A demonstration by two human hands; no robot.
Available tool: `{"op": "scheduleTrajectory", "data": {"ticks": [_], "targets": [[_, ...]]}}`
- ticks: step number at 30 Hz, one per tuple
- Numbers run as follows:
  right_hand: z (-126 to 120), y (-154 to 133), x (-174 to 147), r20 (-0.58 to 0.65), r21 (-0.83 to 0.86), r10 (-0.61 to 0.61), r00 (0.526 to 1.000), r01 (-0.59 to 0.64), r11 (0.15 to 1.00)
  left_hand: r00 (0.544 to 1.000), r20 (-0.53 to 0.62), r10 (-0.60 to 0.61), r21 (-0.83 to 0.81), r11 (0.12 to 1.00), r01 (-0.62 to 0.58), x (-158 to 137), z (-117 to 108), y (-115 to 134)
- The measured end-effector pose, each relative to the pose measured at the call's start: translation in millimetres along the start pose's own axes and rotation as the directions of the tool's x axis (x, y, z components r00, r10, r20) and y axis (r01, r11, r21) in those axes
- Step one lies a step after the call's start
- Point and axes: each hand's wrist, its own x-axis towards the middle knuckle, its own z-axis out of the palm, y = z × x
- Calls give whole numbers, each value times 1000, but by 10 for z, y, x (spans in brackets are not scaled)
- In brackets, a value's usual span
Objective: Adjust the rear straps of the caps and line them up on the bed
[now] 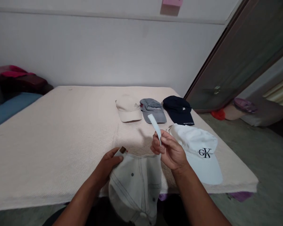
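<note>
A pale grey baseball cap (pixel 136 185) with dark stitching hangs at the table's near edge, its crown toward me and the back opening facing up and away. My left hand (pixel 109 163) grips the cap's left rim, thumb on the outside, beside a small brown metal buckle (pixel 123 149). My right hand (pixel 168 147) pinches a pale strap (pixel 155 125) that sticks up above the fingers. Where the strap joins the cap is hidden by the hand. Right of this hand lies a white cap (pixel 195 141) with a black "CK" logo.
Farther back on the cream-covered table (pixel 61 141) sit a beige cap (pixel 128 108), a grey cap (pixel 153 110) and a navy cap (pixel 178 110) in a row. A white wall (pixel 103 50) stands behind. To the right is a dark sliding door (pixel 233 59).
</note>
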Motion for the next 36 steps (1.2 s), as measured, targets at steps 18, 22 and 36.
{"op": "scheduleTrajectory", "data": {"ticks": [18,22,36], "targets": [[-40,226,16,121,-466,418,900,-320,825,995,101,-1,-181,983,20,-33,119,-78],[-54,241,30,91,-580,414,906,-290,761,996,87,2,-174,985,13,-35,134,-59],[-41,289,17,159,-681,387,908,-183,709,992,120,-46,-123,991,61,-28,158,-127]]}}
